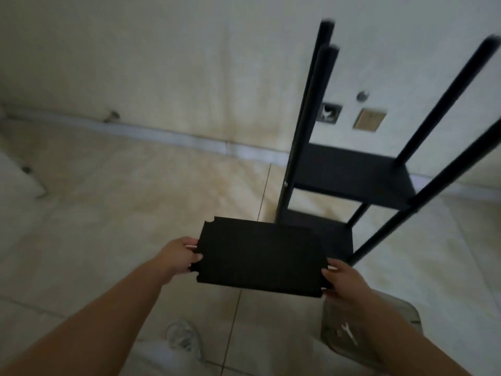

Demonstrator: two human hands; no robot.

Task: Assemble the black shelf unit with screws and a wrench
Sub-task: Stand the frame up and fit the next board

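Flat black rectangular shelf panel with notched corners (pixel 260 256), clasped at its short edges by left hand (pixel 180 257) and right hand (pixel 343 280); looks stiff, light, best held edgewise.

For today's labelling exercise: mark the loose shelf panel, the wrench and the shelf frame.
loose shelf panel (pixel 260 256), head view, middle of its top face
wrench (pixel 349 333), head view, its shaft
shelf frame (pixel 352 172), head view, upper fitted shelf

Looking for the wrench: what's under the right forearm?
A small wrench lies on a grey stool beneath the right forearm. The arm covers part of the stool.
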